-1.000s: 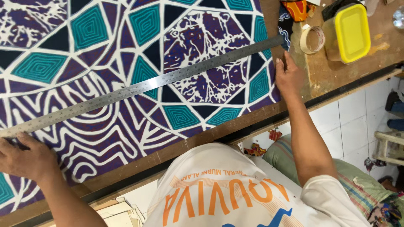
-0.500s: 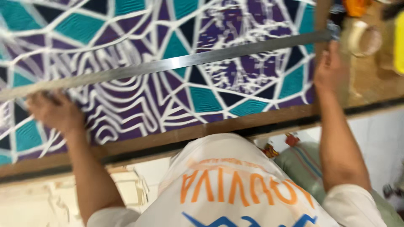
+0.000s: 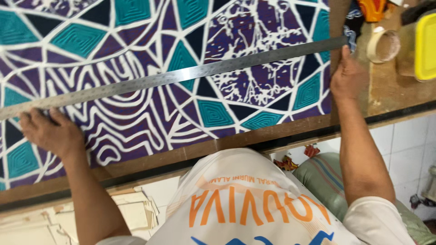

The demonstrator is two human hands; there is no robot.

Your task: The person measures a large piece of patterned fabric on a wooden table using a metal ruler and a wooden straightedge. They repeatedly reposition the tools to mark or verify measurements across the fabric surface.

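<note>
ruler: long steel straightedge [image 3: 181, 75] lies diagonally across the patterned cloth [image 3: 136, 118], low at the L end, high at the R end. Flat on the fabric, so the edge gives a straight ref line over the print.

L hand: left hand [image 3: 47, 131] sits at the ruler's low end, palm down, fingers spread and pressing on the near edge + cloth. Reads as a hold-down so that end can't slide; not a pinch.

R hand: right hand [image 3: 347, 77] at the high end, near the cloth's R border. Fingers together, tips on the ruler end, palm resting on the wood. Looks like it steers/pins that end. Can't tell if the thumb is under the steel.

cloth: purple/teal/white geometric print, spread flat on the wooden table [image 3: 386, 97], near edge running just inside the table front. Flat + taut, prob. why the ruler sits with no visible gap.

side stuff: tape roll [image 3: 383, 45] and yellow container [image 3: 426, 45] sit on bare wood R of the cloth, apart from the ruler, just beyond the R hand. Orange item at the top edge, too cropped to ID.

body: person leans over the table front, arms wide, one hand per ruler end.
</note>
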